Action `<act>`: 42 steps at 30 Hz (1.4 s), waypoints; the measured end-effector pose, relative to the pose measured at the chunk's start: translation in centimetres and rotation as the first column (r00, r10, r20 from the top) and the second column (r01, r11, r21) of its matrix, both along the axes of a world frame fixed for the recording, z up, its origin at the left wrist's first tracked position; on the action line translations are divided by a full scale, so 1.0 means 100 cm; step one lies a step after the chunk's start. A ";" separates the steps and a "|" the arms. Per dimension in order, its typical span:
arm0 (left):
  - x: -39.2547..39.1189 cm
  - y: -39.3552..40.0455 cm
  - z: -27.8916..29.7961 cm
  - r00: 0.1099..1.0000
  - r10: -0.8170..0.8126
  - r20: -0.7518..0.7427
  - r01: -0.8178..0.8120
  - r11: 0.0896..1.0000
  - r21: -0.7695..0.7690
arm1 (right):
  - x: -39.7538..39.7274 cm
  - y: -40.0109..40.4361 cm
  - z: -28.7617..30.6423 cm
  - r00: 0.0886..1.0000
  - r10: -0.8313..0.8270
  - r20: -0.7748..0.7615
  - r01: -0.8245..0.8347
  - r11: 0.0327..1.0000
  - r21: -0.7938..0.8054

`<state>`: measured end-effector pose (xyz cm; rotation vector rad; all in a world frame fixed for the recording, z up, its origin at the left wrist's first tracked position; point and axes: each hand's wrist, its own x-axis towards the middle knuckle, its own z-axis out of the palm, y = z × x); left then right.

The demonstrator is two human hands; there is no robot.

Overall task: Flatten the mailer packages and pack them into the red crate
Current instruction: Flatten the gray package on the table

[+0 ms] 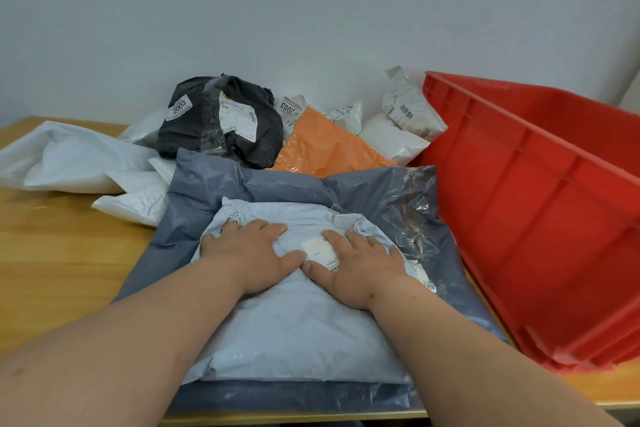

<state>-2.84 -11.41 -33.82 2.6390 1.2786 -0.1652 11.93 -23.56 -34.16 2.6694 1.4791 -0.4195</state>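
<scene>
Wooden table [52,270] is sitting against a pale wall; I'm pressing left hand [254,255] and right hand [360,267], both flat and spread, onto the light mailer [294,329] beside the red crate [540,218]

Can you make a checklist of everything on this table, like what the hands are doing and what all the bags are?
Surface: wooden table, mostly covered with bags.
Job's things: pale blue mailer lies on a grey mailer; red crate stands at the right, tilted, its inside not visible.
Waiting pile: black mailer, orange mailer, white mailers and small white packets by the wall.
Hands: left hand and right hand both flat, palms down, pressing the pale blue mailer, thumbs nearly touching.
Clutter: nothing seen besides the mailers.
Cables: nothing seen.
Surroundings: plain white wall behind the table.
</scene>
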 end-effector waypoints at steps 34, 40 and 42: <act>-0.073 -0.069 -0.013 0.966 -0.239 -0.096 0.234 0.971 -0.056 | -0.047 -0.088 -0.014 0.991 0.088 0.104 -0.093 0.994 0.050; -0.075 -0.070 -0.015 0.971 -0.230 -0.065 0.227 0.973 -0.050 | -0.049 -0.089 -0.012 0.992 0.077 0.098 -0.082 0.996 0.045; -0.076 -0.071 -0.013 0.973 -0.228 -0.045 0.225 0.973 -0.048 | -0.050 -0.087 -0.008 0.993 0.080 0.091 -0.082 0.996 0.021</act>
